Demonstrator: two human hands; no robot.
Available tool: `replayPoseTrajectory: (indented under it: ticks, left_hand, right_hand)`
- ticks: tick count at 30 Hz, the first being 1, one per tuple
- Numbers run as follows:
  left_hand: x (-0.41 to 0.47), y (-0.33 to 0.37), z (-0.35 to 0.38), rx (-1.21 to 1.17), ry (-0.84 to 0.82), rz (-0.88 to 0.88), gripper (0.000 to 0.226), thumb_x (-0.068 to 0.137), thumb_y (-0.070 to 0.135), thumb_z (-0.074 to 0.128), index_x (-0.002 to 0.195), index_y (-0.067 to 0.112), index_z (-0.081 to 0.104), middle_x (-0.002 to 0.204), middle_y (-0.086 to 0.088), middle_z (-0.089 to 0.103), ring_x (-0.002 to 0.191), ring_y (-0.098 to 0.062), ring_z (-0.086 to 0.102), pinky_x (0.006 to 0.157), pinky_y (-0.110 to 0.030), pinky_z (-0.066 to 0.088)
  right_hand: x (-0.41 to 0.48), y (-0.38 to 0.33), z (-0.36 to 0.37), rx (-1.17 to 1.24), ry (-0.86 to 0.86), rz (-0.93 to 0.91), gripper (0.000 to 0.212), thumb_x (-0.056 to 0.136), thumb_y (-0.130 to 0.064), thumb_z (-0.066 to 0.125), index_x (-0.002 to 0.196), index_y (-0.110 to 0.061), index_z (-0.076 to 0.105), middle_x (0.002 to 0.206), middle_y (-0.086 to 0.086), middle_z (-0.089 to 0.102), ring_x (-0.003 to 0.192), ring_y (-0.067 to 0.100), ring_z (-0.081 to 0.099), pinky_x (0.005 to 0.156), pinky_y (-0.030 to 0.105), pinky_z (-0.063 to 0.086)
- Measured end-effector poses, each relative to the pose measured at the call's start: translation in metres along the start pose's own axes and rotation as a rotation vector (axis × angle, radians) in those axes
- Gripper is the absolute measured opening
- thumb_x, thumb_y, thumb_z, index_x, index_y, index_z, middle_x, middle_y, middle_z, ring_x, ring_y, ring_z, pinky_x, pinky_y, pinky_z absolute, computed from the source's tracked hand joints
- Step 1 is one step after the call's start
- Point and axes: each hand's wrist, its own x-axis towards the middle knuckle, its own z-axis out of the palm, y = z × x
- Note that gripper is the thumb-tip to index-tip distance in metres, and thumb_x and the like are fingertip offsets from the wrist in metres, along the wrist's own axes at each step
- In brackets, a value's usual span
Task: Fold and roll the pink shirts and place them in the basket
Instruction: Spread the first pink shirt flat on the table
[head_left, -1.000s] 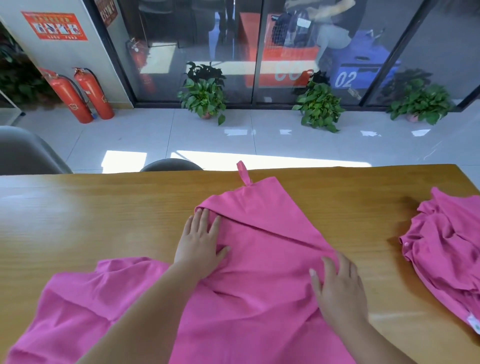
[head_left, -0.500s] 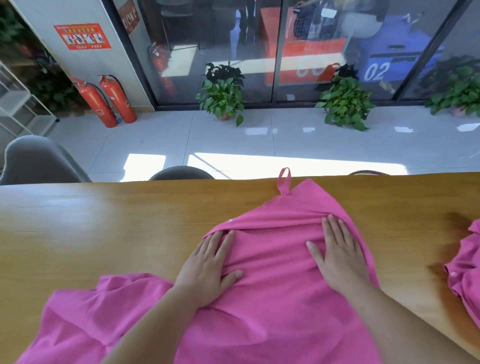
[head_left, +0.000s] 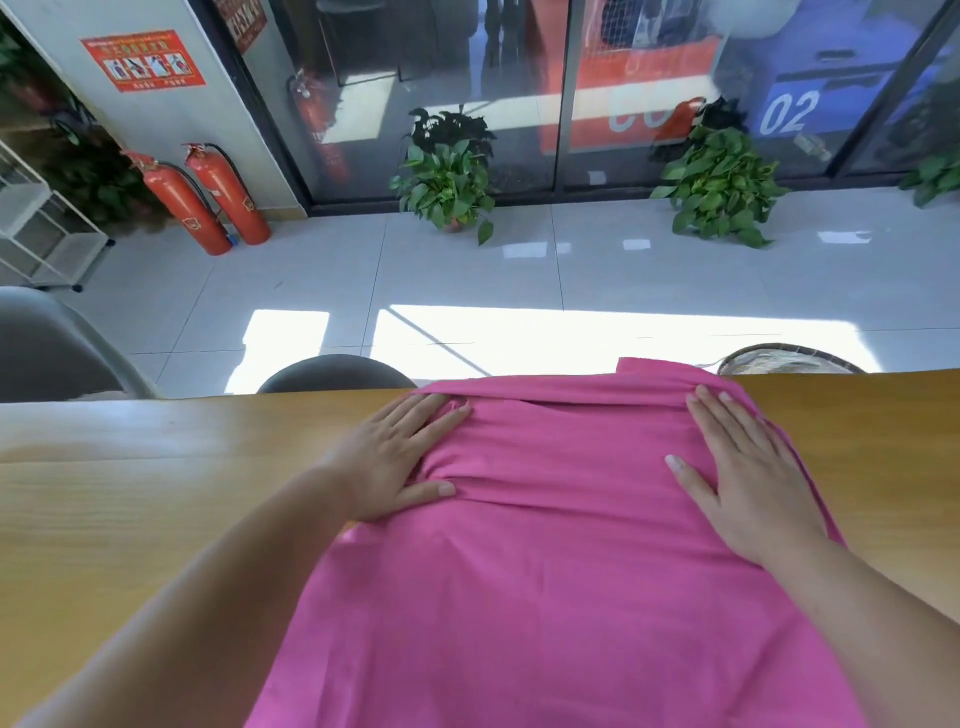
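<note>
Folding was the step in hand, by our reading. Both of our hands lay flat on the pink shirt (head_left: 545, 571), which stretched along the wooden table (head_left: 130, 493) from the near edge to the far one, where a folded band ran across its top.

Our left hand (head_left: 395, 457) pressed the shirt's left side with its fingers straight and slightly spread, and its thumb lay out along a crease. Our right hand (head_left: 748, 483) pressed the right side in the same way, with straight fingers and the thumb held apart. Neither hand pinched or gripped any cloth.

We judged that the next move called for flattening the bunched wrinkles beside the left thumb. After that, fingers would have to curl under 1 end so the strip could roll evenly. A corner of the shirt poked past the far table edge, and we thought it might drag or slip during rolling.

Just beyond that edge on the right showed a woven rim (head_left: 789, 358). It may have been the basket, but we could not tell. A dark chair back (head_left: 335, 371) stood behind the table, and a grey chair (head_left: 47, 343) stood to the left. Further off were 2 red fire extinguishers (head_left: 208, 197) and 2 potted plants (head_left: 447, 176) by the glass doors. Reaching the woven rim would have meant stretching across the table's full depth.
</note>
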Motion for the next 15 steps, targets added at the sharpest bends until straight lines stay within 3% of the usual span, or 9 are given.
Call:
replayPoseTrajectory:
  ticks: [3,6,8,12,15]
  left_hand:
    - [0.032,-0.020,-0.016,-0.030,-0.051,-0.031,0.089,0.095,0.090,0.027,0.167,0.041,0.008,0.173,0.001,0.023,0.161,-0.020,0.018,0.132,-0.035,0.009]
    - [0.065,-0.017,-0.024,-0.087,-0.075,-0.114,0.089,0.093,0.092,0.022,0.154,0.030,0.039,0.157,0.004,0.046,0.148,-0.018,0.040,0.125,-0.033,0.026]
    - [0.076,-0.007,-0.022,-0.163,-0.063,-0.189,0.086,0.094,0.088,0.024,0.147,0.026,0.047,0.149,0.004,0.053,0.141,-0.018,0.046,0.121,-0.034,0.031]
    - [0.066,0.014,-0.013,-0.125,0.119,-0.244,0.083,0.098,0.085,0.028,0.155,0.026,0.042,0.158,0.004,0.048,0.148,-0.019,0.039,0.128,-0.037,0.026]
    - [0.038,0.042,-0.011,-0.102,0.202,-0.326,0.077,0.106,0.073,0.028,0.164,0.023,0.031,0.172,-0.002,0.029,0.160,-0.022,0.022,0.132,-0.040,0.014]
  right_hand:
    - [0.022,0.008,-0.001,-0.020,0.011,-0.020,0.084,0.102,-0.077,0.014,0.170,-0.030,0.001,0.177,-0.013,-0.003,0.162,0.007,-0.004,0.132,0.045,0.018]
    - [0.036,0.012,0.000,-0.022,0.030,-0.006,0.084,0.102,-0.077,0.015,0.170,-0.029,0.002,0.177,-0.013,-0.002,0.162,0.007,-0.004,0.131,0.045,0.019]
    - [0.042,0.013,0.000,-0.030,0.040,0.006,0.084,0.102,-0.077,0.013,0.170,-0.029,0.001,0.177,-0.012,-0.003,0.162,0.007,-0.006,0.132,0.044,0.016]
    - [0.042,0.011,0.001,-0.066,0.044,0.047,0.083,0.102,-0.076,0.007,0.170,-0.028,0.003,0.178,-0.008,-0.002,0.163,0.011,-0.006,0.132,0.044,0.014]
    - [0.039,0.002,-0.007,-0.156,0.053,0.106,0.082,0.103,-0.071,-0.002,0.170,-0.024,0.008,0.178,0.002,0.005,0.164,0.023,0.003,0.131,0.047,0.016]
